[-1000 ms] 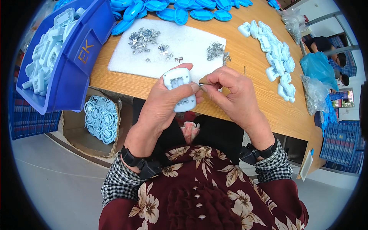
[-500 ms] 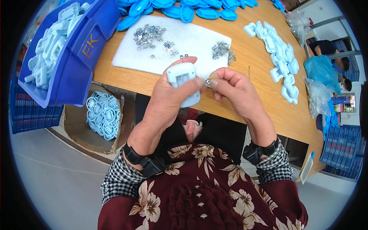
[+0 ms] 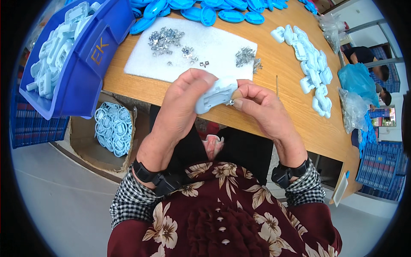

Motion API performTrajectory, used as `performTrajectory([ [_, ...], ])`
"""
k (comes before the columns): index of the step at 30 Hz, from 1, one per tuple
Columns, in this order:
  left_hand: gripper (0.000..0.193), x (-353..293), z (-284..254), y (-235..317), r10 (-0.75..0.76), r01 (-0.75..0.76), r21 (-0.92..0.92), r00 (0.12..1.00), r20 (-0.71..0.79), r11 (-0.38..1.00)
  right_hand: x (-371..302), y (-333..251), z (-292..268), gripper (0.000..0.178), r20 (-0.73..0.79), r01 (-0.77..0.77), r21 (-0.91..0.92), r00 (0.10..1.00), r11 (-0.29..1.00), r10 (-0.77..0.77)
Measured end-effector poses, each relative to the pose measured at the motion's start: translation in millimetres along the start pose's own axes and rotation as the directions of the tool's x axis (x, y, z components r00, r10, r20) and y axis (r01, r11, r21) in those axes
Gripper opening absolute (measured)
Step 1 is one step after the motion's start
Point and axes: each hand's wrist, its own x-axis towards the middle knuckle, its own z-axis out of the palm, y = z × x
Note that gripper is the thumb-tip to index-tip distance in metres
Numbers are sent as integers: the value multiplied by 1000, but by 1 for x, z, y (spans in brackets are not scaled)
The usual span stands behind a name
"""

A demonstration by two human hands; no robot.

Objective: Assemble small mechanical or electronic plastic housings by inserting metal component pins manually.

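Note:
My left hand [image 3: 183, 96] grips a pale blue plastic housing [image 3: 216, 95] by its left end, tilted so that a recessed side shows. At the housing's right end, the thumb and forefinger of my right hand [image 3: 267, 106] pinch a small shiny metal piece [image 3: 231, 102]. Its exact kind is too small to make out, and the fingers partly hide it. Just beyond both hands lies a white foam sheet [image 3: 218, 36] with piles of small metal clips [image 3: 165, 39] and, at its right edge, thin metal pieces [image 3: 245, 55].
A blue bin [image 3: 81, 73] of pale housings stands at the left, above a cardboard box [image 3: 85, 135] of light blue rings. Bright blue oval shells [image 3: 232, 15] line the table's far side. More pale housings [image 3: 314, 62] and a thin rod [image 3: 277, 87] lie to the right.
The housing has turned over from its window face to its recessed side, and my left fingers have shifted on it. My right hand stays close by, still pinching the metal piece.

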Motion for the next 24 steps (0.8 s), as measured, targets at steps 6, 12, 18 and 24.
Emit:
performTrajectory([
  [6, 51, -6, 13, 10, -263, 238, 190, 957, 121, 953, -2, -13, -10, 8, 20, 36, -158, 999, 987, -33],
  [12, 52, -2, 4, -9, -263, 302, -144, 935, 238, 942, -5, -3, -9, 8, -221, 226, -401, 917, 888, -333],
  [18, 50, -3, 5, -18, -267, 320, -229, 934, 237, 919, 0, 5, -3, 15, -180, 315, -612, 838, 726, -515],
  [24, 51, -7, 11, -18, -301, 351, -249, 929, 215, 903, 4, 8, 1, 13, -170, 290, -689, 826, 664, -537],
])
